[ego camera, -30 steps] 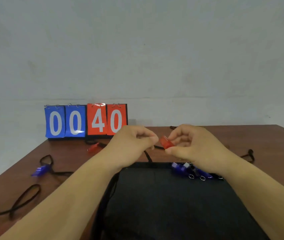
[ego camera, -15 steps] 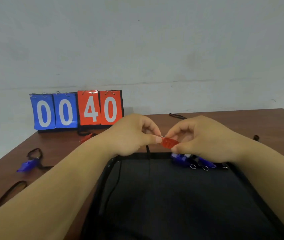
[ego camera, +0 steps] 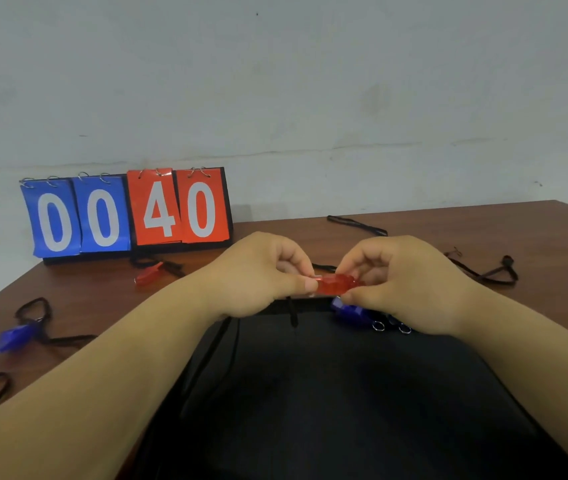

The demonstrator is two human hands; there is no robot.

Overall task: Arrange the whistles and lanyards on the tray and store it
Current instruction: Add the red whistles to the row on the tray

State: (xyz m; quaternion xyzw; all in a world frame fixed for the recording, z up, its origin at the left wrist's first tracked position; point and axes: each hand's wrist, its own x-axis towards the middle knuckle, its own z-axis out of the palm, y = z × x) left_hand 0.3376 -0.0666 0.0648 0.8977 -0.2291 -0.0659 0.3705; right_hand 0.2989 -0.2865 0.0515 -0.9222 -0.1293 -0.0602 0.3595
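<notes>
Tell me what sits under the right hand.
Blue whistles with metal rings lie at the far edge of the black tray; the right hand hides their count.

Setting: plain indoor room, exact kind not determinable; contents suggest a sports kit store or a staged set-up. Evidence: bare whitish wall, scuffed, with a faint horizontal crack line. Brown wooden table set against it. Flip scoreboard at the table's back edge, blue cards 00, red cards 40. A blue whistle and a black lanyard lie loose on the tabletop.
</notes>
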